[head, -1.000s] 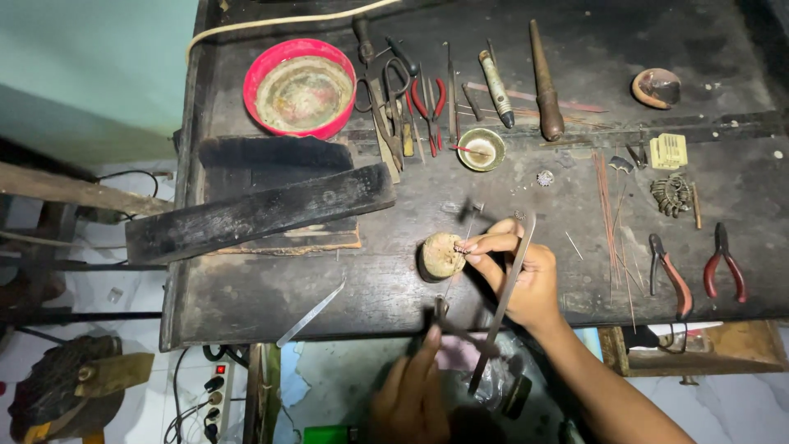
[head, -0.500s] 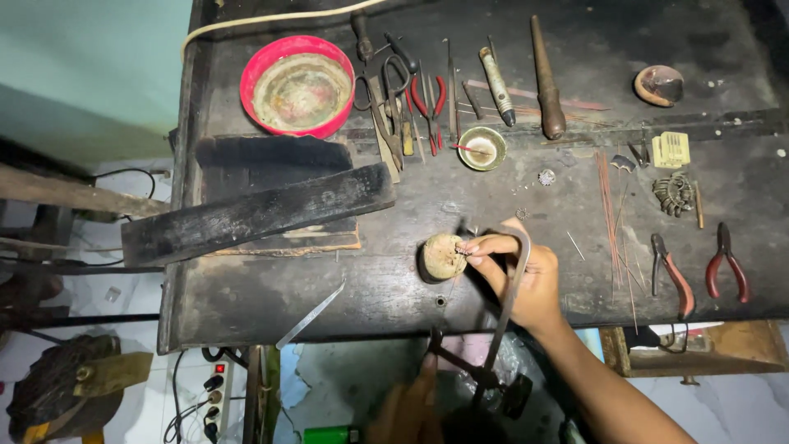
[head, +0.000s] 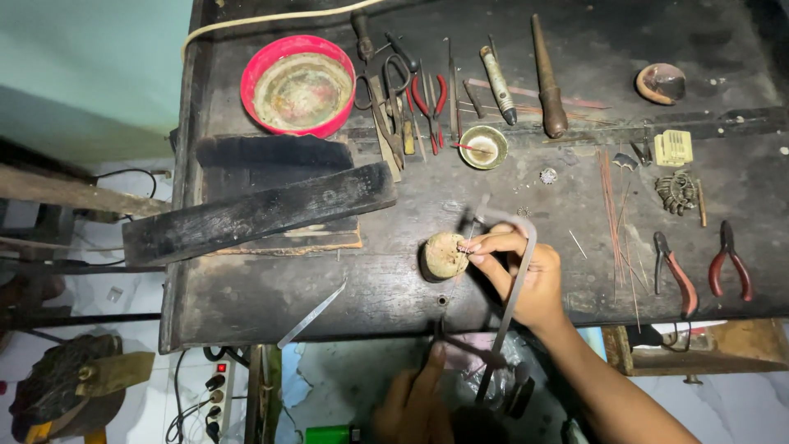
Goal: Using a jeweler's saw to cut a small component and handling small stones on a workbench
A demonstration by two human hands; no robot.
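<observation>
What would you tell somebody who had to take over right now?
Right hand: fingertips pinch a small piece against the round wooden block near the bench's front edge.
Left hand: below the bench edge at the lower end of the saw frame; its grip is unclear.
The saw frame crosses over the right hand.
Red-handled pliers lie untouched at the right.
Done or left: any cut in the piece is too small to see.
</observation>
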